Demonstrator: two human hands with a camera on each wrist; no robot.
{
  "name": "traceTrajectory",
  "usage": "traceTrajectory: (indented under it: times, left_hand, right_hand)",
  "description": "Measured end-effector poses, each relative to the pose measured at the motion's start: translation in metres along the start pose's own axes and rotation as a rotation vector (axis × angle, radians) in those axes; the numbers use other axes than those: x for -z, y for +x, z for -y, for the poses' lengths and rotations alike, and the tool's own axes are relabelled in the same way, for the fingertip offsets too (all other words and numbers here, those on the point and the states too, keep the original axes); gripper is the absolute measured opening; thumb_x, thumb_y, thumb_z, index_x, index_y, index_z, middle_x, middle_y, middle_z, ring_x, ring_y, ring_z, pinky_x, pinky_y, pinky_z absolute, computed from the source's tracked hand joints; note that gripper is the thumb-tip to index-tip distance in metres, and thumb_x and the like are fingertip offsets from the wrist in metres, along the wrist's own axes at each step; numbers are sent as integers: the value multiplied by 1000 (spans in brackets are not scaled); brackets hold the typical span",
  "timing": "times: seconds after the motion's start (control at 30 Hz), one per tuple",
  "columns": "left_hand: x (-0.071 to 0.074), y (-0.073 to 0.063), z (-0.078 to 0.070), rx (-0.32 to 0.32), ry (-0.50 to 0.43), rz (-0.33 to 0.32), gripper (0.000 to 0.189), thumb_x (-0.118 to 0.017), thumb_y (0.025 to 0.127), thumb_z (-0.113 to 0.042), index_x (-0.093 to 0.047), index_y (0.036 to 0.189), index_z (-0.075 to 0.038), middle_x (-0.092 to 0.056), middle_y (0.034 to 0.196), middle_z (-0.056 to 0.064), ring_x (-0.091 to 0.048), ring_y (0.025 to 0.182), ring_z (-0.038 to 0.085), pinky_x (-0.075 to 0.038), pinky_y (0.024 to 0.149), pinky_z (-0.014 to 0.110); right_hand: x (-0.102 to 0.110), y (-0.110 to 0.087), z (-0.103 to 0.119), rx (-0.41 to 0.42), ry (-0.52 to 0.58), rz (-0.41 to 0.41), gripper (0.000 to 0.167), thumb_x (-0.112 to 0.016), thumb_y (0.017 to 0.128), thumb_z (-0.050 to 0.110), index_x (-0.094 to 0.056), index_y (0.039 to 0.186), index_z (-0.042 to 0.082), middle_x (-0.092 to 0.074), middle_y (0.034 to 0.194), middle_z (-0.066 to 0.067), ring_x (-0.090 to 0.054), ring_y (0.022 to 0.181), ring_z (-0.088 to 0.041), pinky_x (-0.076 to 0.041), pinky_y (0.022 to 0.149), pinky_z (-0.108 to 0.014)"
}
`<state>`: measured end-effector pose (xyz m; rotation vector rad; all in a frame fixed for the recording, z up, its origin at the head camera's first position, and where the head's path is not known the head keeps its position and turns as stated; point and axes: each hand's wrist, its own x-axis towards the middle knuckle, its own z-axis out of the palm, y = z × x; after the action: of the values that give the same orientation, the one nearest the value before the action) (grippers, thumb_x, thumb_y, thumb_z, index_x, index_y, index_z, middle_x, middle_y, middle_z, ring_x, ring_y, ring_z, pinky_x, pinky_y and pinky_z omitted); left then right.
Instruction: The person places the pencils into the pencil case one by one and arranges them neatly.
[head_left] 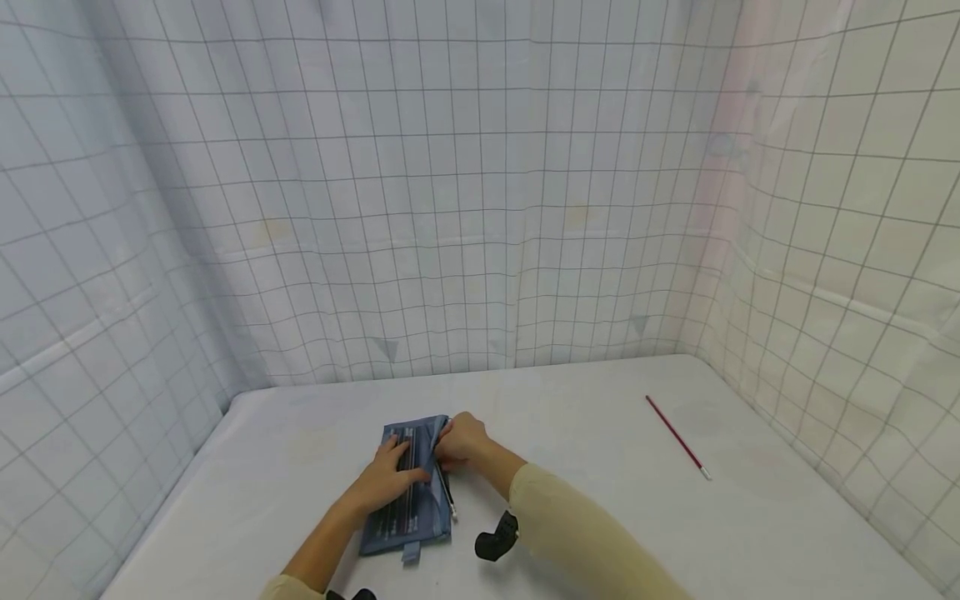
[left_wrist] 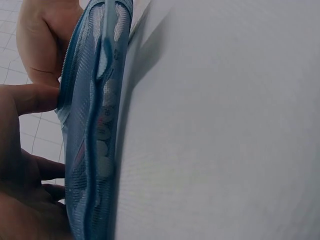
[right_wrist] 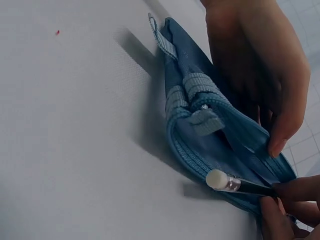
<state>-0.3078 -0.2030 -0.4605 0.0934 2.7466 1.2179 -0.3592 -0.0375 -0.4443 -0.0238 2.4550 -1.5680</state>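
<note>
A blue zippered pencil case lies on the white table, with several pencils showing through its mesh front. My left hand rests on that front, fingers spread, its thumb against one edge of the opening. In the right wrist view the zipped side gapes. At this opening my right hand pinches a black pencil with a white eraser; the eraser end points out toward me. The pencil's other end is hidden by the fingers and the case.
A red pencil with a white end lies apart at the right of the table. White gridded curtains hang behind and on both sides. A black wrist device sits beneath the right sleeve.
</note>
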Motion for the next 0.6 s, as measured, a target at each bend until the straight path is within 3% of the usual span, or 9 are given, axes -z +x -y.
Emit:
traceTrajectory:
  times: [0.17,0.37,0.5,0.6]
  left_hand:
    - [1,-1,0,12,-7,5,90,-71,89,-38,-33,156,9,-13,165,34,-13,149,57,-18,115,71]
    - [2,0,0,-8,4,6,91,-71,89,-39,-33,155,11,-13,164,35,-12,149,57,-17,115,71]
    - [3,0,0,-4,-20,19,92,-70,90,-39,-31,156,11,-11,165,35,-10,150,57,-16,115,72]
    - [3,-1,0,7,-43,27,92,-70,91,-39,-31,157,10,-10,166,33,-7,150,56,-14,115,72]
  right_hand:
    - [-1,0,3,-19,55,25,11,-70,87,-11,-72,91,-1,-67,78,-10,-68,63,-18,-59,58,-28]
    - [0,4,0,-79,302,113,17,-53,97,-7,-69,93,-10,-68,82,-16,-69,71,-23,-62,69,-37]
    - [-1,4,-3,-112,430,177,23,-48,97,-10,-63,114,-15,-65,93,-22,-72,89,-34,-61,81,-47]
    - [0,3,-4,-117,458,216,39,-49,96,-10,-52,135,-16,-62,98,-23,-70,95,-38,-59,85,-51]
